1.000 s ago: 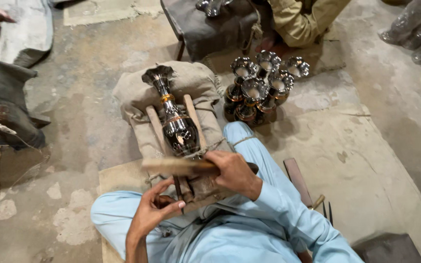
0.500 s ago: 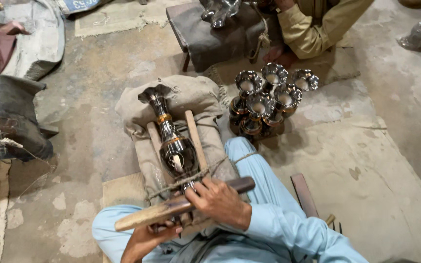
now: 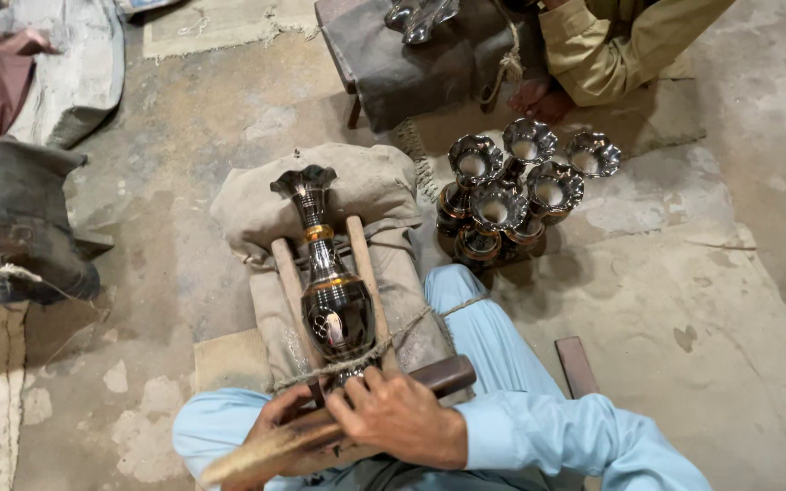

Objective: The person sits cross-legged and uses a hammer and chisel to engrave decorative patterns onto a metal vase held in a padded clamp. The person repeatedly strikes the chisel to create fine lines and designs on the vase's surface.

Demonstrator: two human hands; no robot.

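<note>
A shiny dark metal vase with a flared mouth and a gold band lies between two wooden sticks on a padded cloth block, tied down with rope. Across its foot lies a long wooden tool with a dark round handle. My right hand is closed over the tool's middle. My left hand grips it from beneath, partly hidden by the right.
Several matching flared vases stand upright on the floor to the right. Behind them sits another person in an olive sleeve at a cloth-covered stool. Grey sacks lie at left. A wooden strip lies by my right leg.
The view has dropped closer to the vase. The wooden tool has come down across the vase's foot, and both hands now hold it together.
</note>
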